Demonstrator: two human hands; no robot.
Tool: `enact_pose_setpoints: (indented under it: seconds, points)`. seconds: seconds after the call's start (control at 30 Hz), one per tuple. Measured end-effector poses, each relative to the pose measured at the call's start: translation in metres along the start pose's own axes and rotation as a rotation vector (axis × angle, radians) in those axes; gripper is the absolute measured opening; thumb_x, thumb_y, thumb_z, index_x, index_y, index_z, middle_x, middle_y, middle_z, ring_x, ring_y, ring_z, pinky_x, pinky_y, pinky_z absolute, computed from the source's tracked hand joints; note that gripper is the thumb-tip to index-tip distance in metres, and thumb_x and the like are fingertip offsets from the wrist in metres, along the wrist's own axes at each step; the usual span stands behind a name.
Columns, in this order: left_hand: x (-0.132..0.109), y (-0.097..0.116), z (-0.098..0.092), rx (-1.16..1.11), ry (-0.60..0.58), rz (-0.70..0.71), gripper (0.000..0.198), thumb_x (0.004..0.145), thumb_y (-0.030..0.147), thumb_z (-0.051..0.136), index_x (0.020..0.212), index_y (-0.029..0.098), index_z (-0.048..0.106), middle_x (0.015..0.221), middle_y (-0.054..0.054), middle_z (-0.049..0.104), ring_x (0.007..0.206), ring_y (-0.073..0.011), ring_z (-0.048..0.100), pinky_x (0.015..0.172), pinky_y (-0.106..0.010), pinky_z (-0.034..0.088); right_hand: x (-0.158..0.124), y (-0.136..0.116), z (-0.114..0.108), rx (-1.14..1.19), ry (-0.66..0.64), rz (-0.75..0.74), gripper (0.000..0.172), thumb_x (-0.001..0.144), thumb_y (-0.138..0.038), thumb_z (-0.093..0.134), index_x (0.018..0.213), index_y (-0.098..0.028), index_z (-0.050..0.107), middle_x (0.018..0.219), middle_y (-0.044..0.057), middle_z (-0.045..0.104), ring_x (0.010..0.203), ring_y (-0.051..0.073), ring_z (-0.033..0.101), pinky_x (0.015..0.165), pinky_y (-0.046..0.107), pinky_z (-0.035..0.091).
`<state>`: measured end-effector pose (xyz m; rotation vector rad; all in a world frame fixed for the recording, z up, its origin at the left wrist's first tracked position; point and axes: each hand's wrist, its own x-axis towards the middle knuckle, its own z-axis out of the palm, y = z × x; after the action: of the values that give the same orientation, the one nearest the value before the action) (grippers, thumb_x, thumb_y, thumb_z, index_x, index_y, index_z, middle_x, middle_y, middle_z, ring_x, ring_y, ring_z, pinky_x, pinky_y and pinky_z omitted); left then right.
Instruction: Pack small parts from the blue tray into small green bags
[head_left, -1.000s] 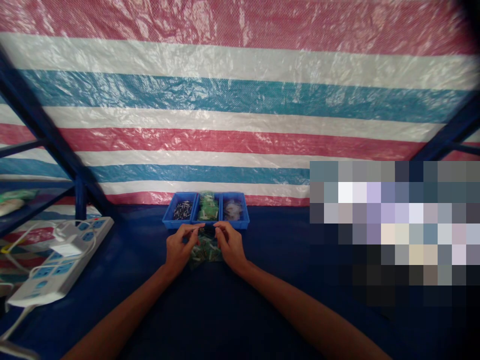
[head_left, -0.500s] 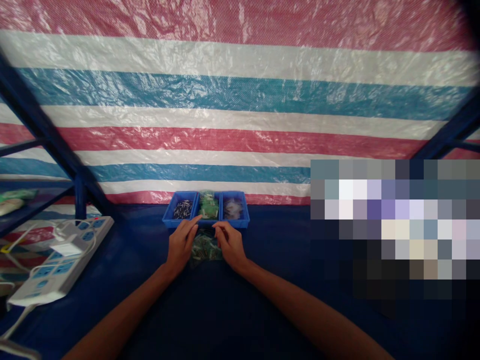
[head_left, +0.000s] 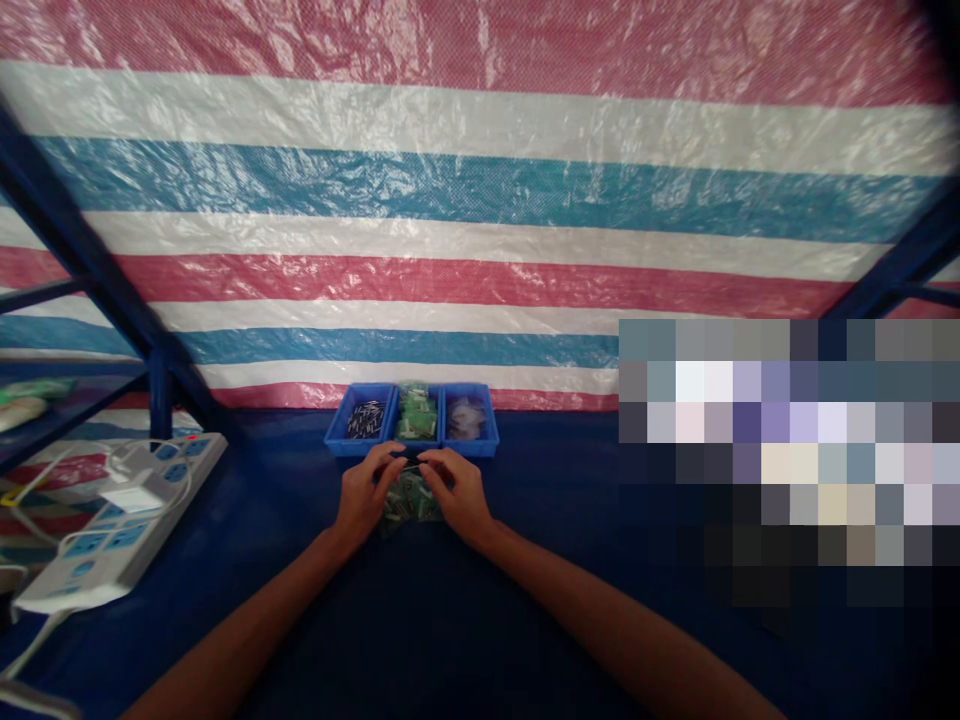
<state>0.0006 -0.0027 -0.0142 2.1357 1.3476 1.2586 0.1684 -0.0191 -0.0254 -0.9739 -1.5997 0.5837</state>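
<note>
— On the blue-covered table [head_left: 450, 620], just this side of a row of blue trays [head_left: 334, 440], what do we have?

— We have a pile of small green pieces [head_left: 410, 502] in clear wrapping, lying between the left hand [head_left: 365, 497] and the right hand [head_left: 459, 492]. Both hands rest on it with fingers curled nearly closed, tips drawn together over its far edge. Whether they pinch a single piece is too small for us to tell.

— And the step?

— We judge it to be fingertip work at the pile's far edge. With pieces this small, further handling calls for a fine, steady pinch.

— Around them?

— From left to right the trays hold dark metal bits [head_left: 364, 418], heaped green packets [head_left: 416, 415] and pale clear bits [head_left: 466, 418]. A white power strip [head_left: 112, 525] lies at the left, and a striped tarp [head_left: 480, 200] hangs behind.
</note>
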Motion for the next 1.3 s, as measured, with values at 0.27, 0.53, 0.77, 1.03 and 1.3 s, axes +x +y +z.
enact_pose_setpoints:
  seconds: [0.27,0.53,0.77,1.03,1.3]
  points:
    - [0.0,0.003,-0.001,0.011,0.006,-0.005,0.025,0.087,0.034,0.049,0.104,0.018,0.059,0.064,0.002,0.061,0.063,-0.0135,0.061,0.064,-0.022,0.047,0.0,0.001,0.002,-0.018,-0.045,-0.009,0.017,0.086,-0.03,0.052,0.083,-0.019,0.064,0.075,0.002,0.061,0.064,0.013,0.054,0.061,0.024,0.042]
    - [0.0,0.006,-0.003,0.009,0.009,0.044,0.024,0.084,0.037,0.055,0.097,0.018,0.062,0.083,-0.002,0.068,0.066,-0.0135,0.061,0.065,-0.023,0.048,-0.001,0.004,0.002,-0.001,0.025,0.102,0.023,0.091,-0.032,0.042,0.079,-0.018,0.057,0.066,-0.001,0.056,0.059,0.012,0.051,0.056,0.021,0.039]
    - [0.0,0.01,-0.003,0.017,-0.027,0.139,0.019,0.084,0.035,0.056,0.085,0.018,0.065,0.081,-0.003,0.068,0.06,-0.0113,0.057,0.064,-0.023,0.048,0.0,0.004,0.001,-0.023,0.039,0.111,0.028,0.093,-0.032,0.04,0.073,-0.019,0.054,0.061,-0.002,0.051,0.058,0.012,0.049,0.056,0.021,0.037]
    - [0.0,0.009,-0.004,0.04,-0.014,0.072,0.019,0.085,0.033,0.054,0.085,0.018,0.066,0.083,-0.002,0.069,0.067,-0.0131,0.061,0.065,-0.022,0.047,0.0,0.004,0.001,0.033,0.043,0.093,0.021,0.09,-0.034,0.046,0.089,-0.018,0.061,0.073,0.001,0.059,0.065,0.013,0.054,0.06,0.022,0.041]
    - [0.001,0.009,-0.005,0.084,-0.039,0.016,0.024,0.087,0.034,0.051,0.084,0.017,0.066,0.078,-0.001,0.069,0.061,-0.0115,0.06,0.06,-0.02,0.044,0.001,0.004,0.002,0.026,0.024,0.005,0.016,0.087,-0.029,0.052,0.087,-0.018,0.063,0.079,0.003,0.061,0.069,0.014,0.055,0.063,0.024,0.041]
